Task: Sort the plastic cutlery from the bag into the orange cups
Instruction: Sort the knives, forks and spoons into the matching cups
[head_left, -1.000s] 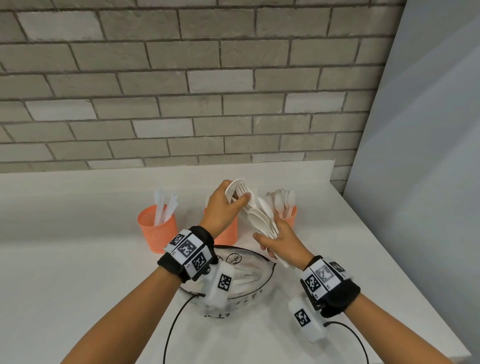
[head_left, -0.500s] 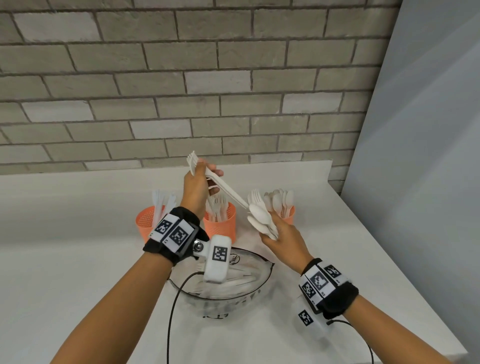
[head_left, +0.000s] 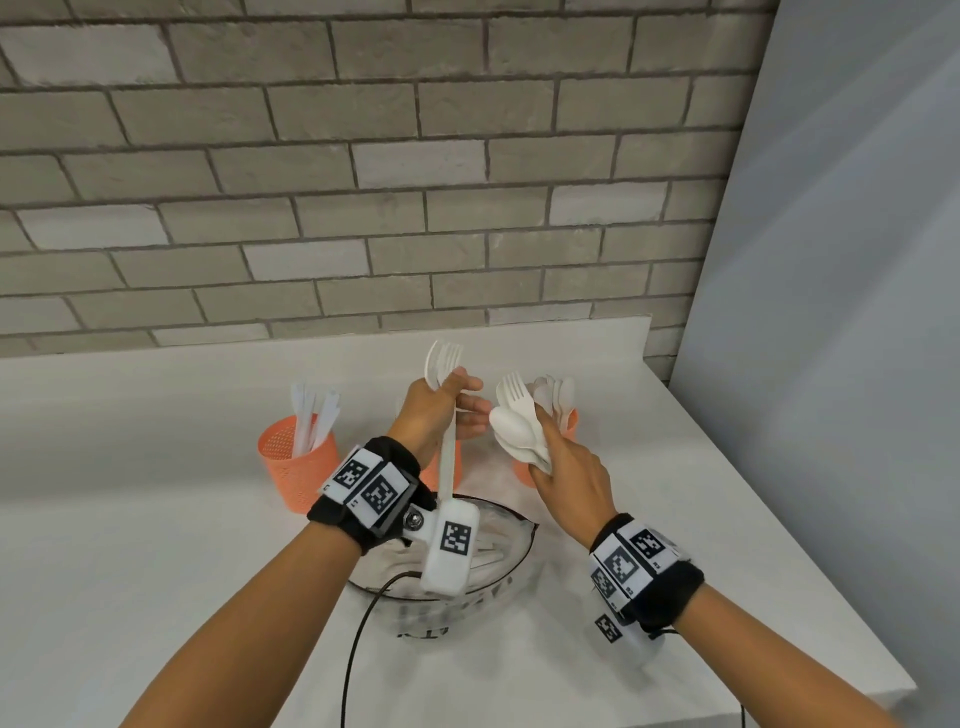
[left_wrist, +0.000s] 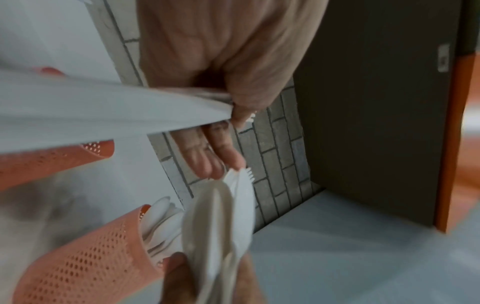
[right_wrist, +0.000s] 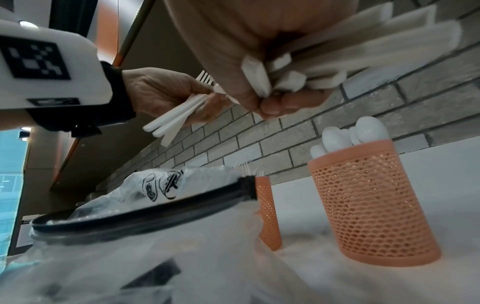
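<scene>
Head view, centre of frame: the left hand (head_left: 434, 410) grasps a few white forks (head_left: 444, 364) by the neck, tines up, handles hanging down toward the clear bag (head_left: 511, 564), which lies open on the white counter (head_left: 156, 545) in the lower centre. Just to its right, the right hand (head_left: 569, 478) is clenched around a bundle of spoons and a fork (head_left: 519, 426), bowls and tines pointing up. Three orange cups stand behind the hands: the left cup (head_left: 293, 470) holds knives (head_left: 314, 415), the middle cup (head_left: 434, 473) is largely hidden by the left hand, and the right cup (head_left: 571, 423) holds spoons (head_left: 556, 392). The left wrist view adds what the head view hides: thumb and forefinger pinch the fork necks at centre frame, the other fingers (left_wrist: 205, 156) lie straight, close to the bundle; the picture is blurred. The right wrist view, from below, shows the bundle's handle ends (right_wrist: 259, 80) protruding under the closed fingers at upper centre, the right cup's perforated wall at lower right, and the bag's black rim (right_wrist: 145, 220) across the lower left. The middle cup's contents appear there only as faint fork tines behind the bag.
</scene>
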